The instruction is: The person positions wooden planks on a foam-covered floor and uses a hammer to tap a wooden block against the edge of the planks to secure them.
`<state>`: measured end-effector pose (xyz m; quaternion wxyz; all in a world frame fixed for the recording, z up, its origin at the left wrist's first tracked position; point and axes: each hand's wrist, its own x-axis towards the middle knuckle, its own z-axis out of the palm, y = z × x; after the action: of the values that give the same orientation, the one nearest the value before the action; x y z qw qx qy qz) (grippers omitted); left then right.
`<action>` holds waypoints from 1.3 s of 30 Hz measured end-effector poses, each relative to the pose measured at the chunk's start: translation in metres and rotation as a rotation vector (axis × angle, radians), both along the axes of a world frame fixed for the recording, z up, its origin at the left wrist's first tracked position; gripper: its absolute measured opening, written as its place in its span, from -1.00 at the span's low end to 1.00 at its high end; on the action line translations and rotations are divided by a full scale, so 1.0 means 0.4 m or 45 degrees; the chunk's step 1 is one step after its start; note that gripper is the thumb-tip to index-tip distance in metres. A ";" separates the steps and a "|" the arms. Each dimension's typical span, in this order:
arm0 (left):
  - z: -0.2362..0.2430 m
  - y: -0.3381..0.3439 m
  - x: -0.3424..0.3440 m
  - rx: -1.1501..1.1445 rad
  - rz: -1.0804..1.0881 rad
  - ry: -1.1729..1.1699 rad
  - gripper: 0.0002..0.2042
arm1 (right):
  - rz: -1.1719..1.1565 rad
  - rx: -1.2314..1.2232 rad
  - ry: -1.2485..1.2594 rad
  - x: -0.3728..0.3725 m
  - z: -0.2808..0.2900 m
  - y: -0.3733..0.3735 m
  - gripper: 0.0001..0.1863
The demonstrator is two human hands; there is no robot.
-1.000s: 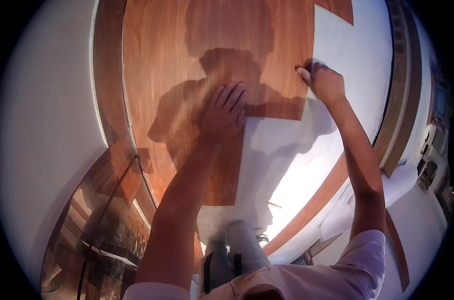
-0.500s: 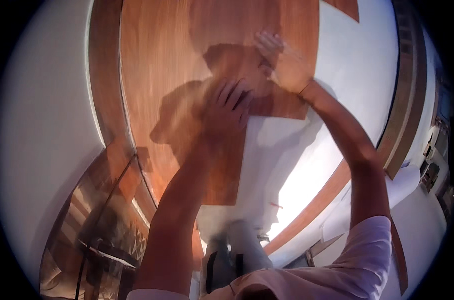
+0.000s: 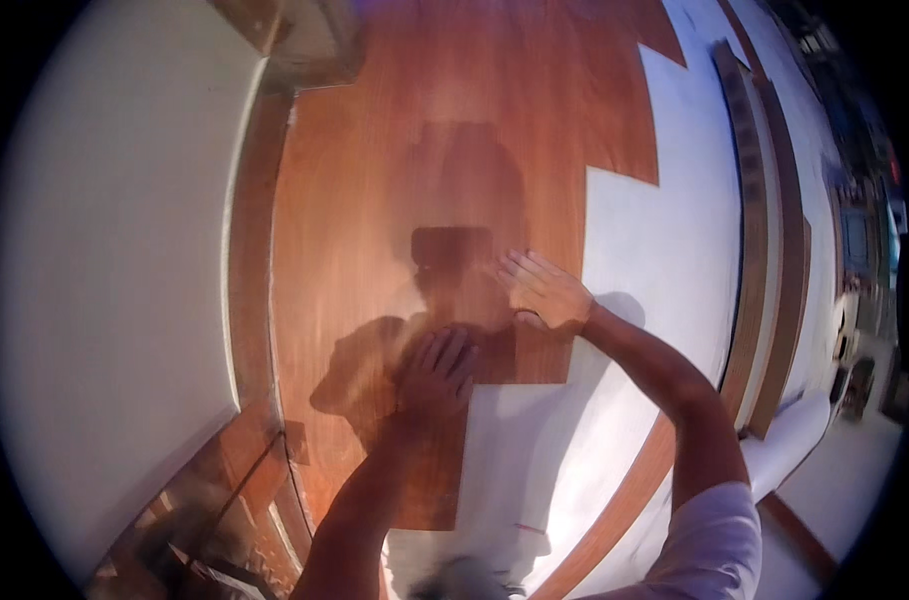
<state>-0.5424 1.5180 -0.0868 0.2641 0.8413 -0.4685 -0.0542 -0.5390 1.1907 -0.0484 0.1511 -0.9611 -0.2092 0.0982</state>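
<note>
Reddish-brown wooden floorboards (image 3: 354,200) with stepped ends stretch away in front of me, edged on the right by white underlay (image 3: 624,260). My left hand (image 3: 439,372) lies palm down on the boards beside a stepped edge, fingers slightly spread. Further ahead and to the right, my right hand (image 3: 546,292) rests on the board at the right edge, its fingers stretched out and the thumb apart. Neither holds anything. The shadow of my head and arms falls over the boards between and around both hands.
A pale wall (image 3: 134,250) with a brown skirting board (image 3: 251,220) runs along the left. Long loose planks (image 3: 749,190) lie on the underlay at right, near a white roll (image 3: 796,430). Another plank (image 3: 614,510) lies close by. Dark glossy panels (image 3: 214,500) stand at lower left.
The view has shifted so more of the far floor shows, and both hands appear lower in the picture. The hands stay flat on the boards and are less blurred.
</note>
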 end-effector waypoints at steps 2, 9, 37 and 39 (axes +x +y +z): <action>-0.006 0.002 -0.025 0.003 0.007 0.013 -0.55 | 0.007 -0.016 0.021 -0.012 -0.017 0.014 -0.18; 0.008 0.003 0.004 0.000 0.045 -0.038 -0.57 | -0.005 0.012 0.028 -0.008 0.010 0.026 -0.21; 0.010 -0.002 0.008 0.112 -0.020 0.019 -0.53 | -0.076 0.197 -0.170 0.041 -0.001 -0.009 -0.20; 0.015 0.006 0.004 0.102 -0.009 0.027 -0.54 | -0.063 0.222 -0.198 0.044 0.000 -0.002 -0.21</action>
<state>-0.5409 1.5206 -0.0808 0.2349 0.8490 -0.4660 -0.0828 -0.5214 1.1899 -0.0485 0.2197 -0.9539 -0.2044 0.0010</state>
